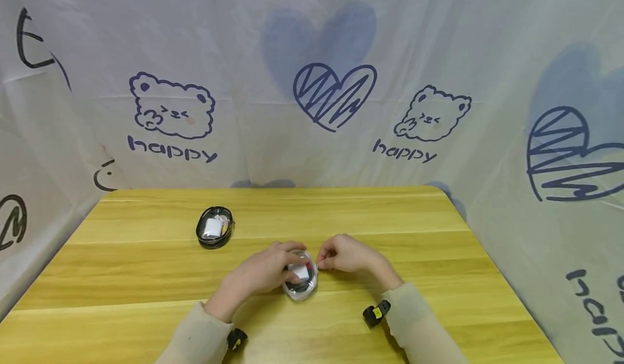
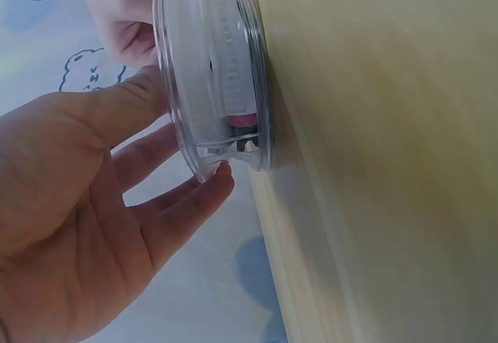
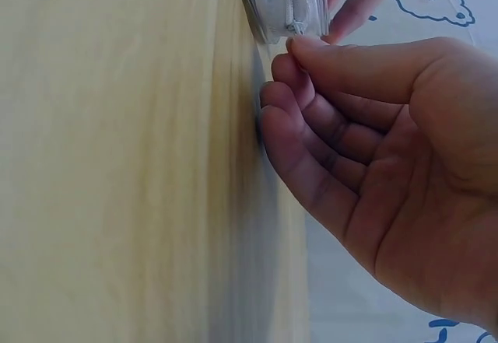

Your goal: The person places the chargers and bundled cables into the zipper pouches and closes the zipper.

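Note:
A small oval clear zip case (image 1: 298, 294) with white trim lies on the table in the head view. Inside it are a white block (image 1: 301, 273), something dark, and a bit of red. My left hand (image 1: 265, 269) grips the case from its left side, thumb and fingers spread over its top and edge. At the case's right edge, my right hand (image 1: 347, 253) pinches the zipper pull (image 3: 296, 29) between thumb and index finger. The other right fingers are loosely curled in the right wrist view. White zipper tape (image 2: 204, 71) runs along the case's side in the left wrist view.
A second oval case (image 1: 199, 234), with black trim, sits farther back to the left on the wooden table (image 1: 146, 277). It holds a white block (image 1: 212, 227) and something yellowish. A printed cloth (image 1: 253, 125) hangs behind the table and along its sides.

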`<state>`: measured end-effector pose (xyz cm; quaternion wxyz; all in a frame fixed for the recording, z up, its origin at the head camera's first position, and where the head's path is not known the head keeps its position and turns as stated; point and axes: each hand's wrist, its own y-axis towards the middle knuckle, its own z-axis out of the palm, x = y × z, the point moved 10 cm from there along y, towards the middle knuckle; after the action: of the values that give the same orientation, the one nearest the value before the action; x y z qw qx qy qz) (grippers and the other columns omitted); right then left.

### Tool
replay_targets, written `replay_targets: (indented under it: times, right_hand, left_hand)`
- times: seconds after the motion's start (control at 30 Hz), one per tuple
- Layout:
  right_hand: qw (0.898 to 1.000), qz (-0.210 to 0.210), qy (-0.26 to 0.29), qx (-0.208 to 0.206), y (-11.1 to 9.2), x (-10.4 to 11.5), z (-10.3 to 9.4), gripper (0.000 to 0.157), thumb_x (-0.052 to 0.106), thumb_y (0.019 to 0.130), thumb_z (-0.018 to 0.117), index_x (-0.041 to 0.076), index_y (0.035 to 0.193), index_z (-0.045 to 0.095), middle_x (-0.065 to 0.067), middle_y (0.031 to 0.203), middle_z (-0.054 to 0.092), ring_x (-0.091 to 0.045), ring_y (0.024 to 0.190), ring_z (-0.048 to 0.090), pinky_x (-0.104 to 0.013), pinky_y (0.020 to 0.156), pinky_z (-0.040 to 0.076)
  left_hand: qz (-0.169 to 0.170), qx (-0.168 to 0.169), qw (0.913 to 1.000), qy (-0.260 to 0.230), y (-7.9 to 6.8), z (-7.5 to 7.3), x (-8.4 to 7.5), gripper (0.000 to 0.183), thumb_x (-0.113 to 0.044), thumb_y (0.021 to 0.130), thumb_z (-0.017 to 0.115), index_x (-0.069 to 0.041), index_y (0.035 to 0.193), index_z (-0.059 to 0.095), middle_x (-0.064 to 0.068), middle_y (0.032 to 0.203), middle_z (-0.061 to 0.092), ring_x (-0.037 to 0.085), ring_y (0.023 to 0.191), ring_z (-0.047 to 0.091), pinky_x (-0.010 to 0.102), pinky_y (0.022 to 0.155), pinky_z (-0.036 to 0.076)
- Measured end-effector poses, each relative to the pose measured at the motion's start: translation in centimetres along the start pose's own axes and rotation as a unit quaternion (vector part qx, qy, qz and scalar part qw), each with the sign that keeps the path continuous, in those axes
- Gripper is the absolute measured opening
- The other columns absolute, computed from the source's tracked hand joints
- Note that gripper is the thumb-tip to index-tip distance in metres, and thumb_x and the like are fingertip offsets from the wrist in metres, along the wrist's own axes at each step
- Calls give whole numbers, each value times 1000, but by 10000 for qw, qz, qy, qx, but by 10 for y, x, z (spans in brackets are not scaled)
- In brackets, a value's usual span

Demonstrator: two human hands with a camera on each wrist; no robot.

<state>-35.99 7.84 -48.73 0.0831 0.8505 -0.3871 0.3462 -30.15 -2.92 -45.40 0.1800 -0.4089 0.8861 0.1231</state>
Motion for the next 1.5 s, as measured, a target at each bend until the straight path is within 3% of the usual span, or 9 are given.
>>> replay_targets:
  times: [0.37, 0.73, 0.87, 1.0, 1.17, 1.27, 1.4, 1.5]
  right_hand:
    - [9997, 65, 173, 153, -3, -1, 2, 10, 10, 99, 72, 12, 89, 76, 2, 80, 70, -8, 68, 59, -24, 60, 51]
    - [9979, -243, 228, 559, -6, 3, 7, 6, 12, 95, 76, 13, 90, 77, 9, 80, 71, -5, 70, 62, -22, 65, 54]
    - [9983, -188, 301, 459, -5, 3, 7, 7, 11, 97, 74, 13, 91, 77, 7, 79, 70, -6, 69, 60, -23, 62, 53]
    - [9989, -129, 380, 251, -3, 2, 6, 9, 10, 98, 72, 11, 90, 77, 2, 78, 70, -9, 66, 59, -24, 60, 51]
    - [9994, -240, 194, -135, 1, 3, 0, 10, 8, 97, 72, 11, 89, 77, 5, 77, 68, -6, 67, 57, -23, 61, 50]
    - [9993, -260, 60, -277, 2, 4, -2, 10, 9, 98, 71, 12, 90, 77, 8, 78, 67, -5, 67, 56, -22, 61, 49]
    - [9988, -351, -14, -345, 3, 6, -2, 9, 11, 98, 71, 13, 91, 76, 9, 80, 67, -4, 70, 55, -22, 63, 48]
    - [9983, -433, 12, -384, 3, 7, -3, 8, 10, 98, 72, 11, 92, 76, 8, 81, 68, -4, 71, 56, -22, 64, 49]
  left_hand:
    - [-150, 15, 9998, -98, 0, 1, 2, 40, -20, 92, 79, -9, 130, 74, 15, 150, 56, 43, 133, 54, 54, 109, 48]
    - [-102, -155, 9998, 23, 0, -2, -2, 40, -19, 89, 80, -7, 127, 74, 17, 146, 58, 44, 129, 57, 60, 113, 43]
    - [-149, -165, 9997, -44, 0, -2, 2, 38, -20, 90, 81, -8, 125, 75, 16, 145, 58, 42, 128, 58, 59, 113, 43]
    - [-254, -170, 9994, -159, -2, -2, 7, 37, -24, 90, 82, -11, 124, 76, 15, 140, 59, 37, 121, 60, 52, 104, 52]
    - [-395, -187, 9989, -196, -4, -7, 9, 38, -27, 89, 84, -12, 123, 75, 15, 131, 59, 30, 112, 60, 47, 93, 57]
    - [-281, -165, 9994, -133, -3, -7, 7, 39, -26, 89, 84, -13, 124, 75, 16, 135, 59, 33, 117, 59, 48, 98, 55]
    - [171, -90, 9998, -4, -2, -5, -1, 41, -21, 90, 82, -11, 129, 73, 17, 147, 56, 39, 132, 56, 52, 110, 49]
    - [369, -65, 9992, 109, -1, -4, -6, 42, -19, 91, 80, -9, 131, 72, 17, 146, 58, 38, 134, 55, 53, 111, 47]
